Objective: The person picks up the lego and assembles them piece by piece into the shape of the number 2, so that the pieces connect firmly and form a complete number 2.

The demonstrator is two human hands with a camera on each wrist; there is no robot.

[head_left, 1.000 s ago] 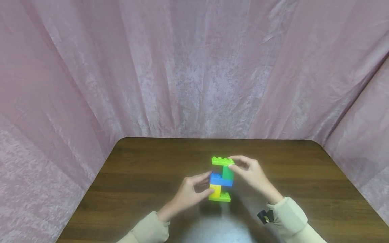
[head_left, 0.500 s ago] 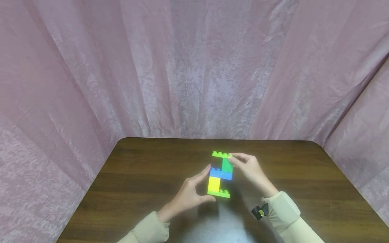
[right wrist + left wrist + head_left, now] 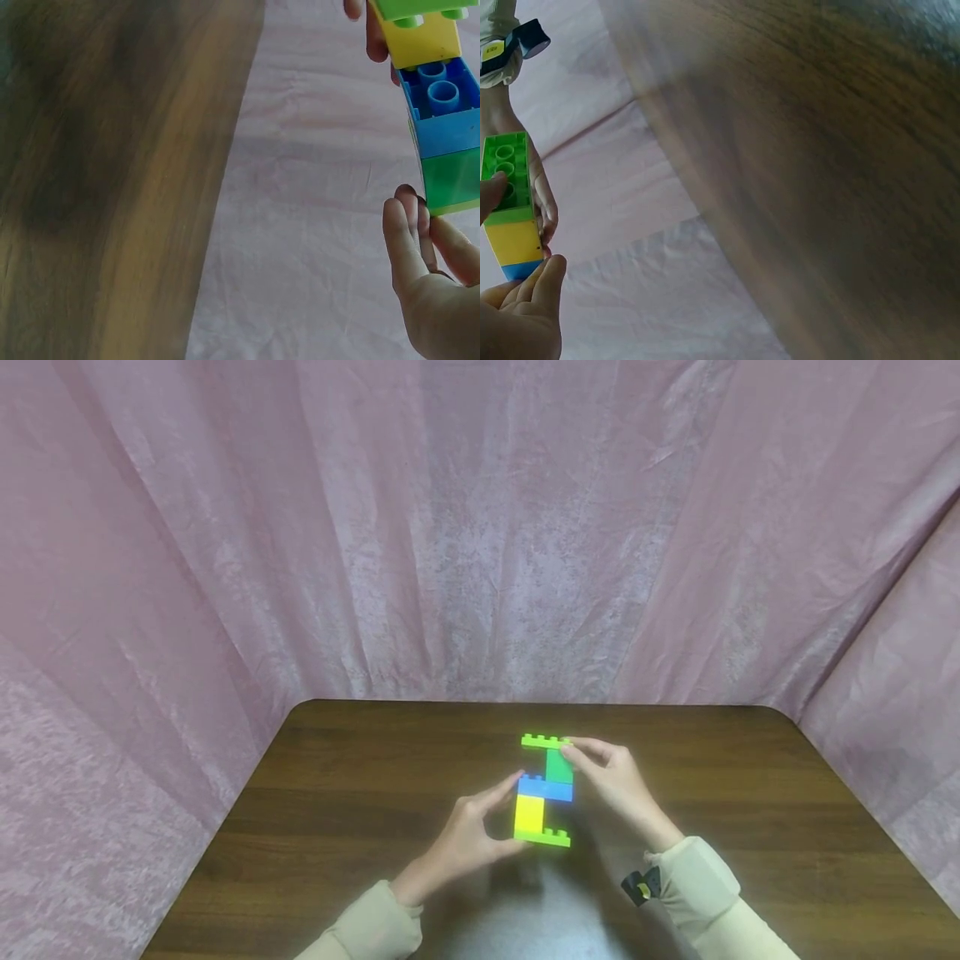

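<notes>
Between the two hands is a zigzag stack of toy building bricks. From the top, it has a lime brick (image 3: 542,742), a green brick (image 3: 559,767), a blue brick (image 3: 545,790), a yellow brick (image 3: 528,814) and a lime bottom brick (image 3: 551,839). My left hand (image 3: 465,835) holds the stack's left side, fingertips by the blue brick. Its thumb (image 3: 490,195) presses the hollow underside of the bottom brick in the left wrist view. With thumb and fingers, my right hand (image 3: 617,777) pinches the top right end, where lime meets green. In the right wrist view, the blue brick's tubes (image 3: 442,96) show underneath.
A brown wooden table (image 3: 337,760) lies below the hands, its far corners rounded. Pink curtains (image 3: 480,543) hang behind and at both sides. A dark strap device (image 3: 641,887) sits at the right cuff.
The stack has risen slightly and tilted, turning its side faces more toward the head view. My left thumb has slid from the yellow brick to below the bottom one. My right hand moved slightly left.
</notes>
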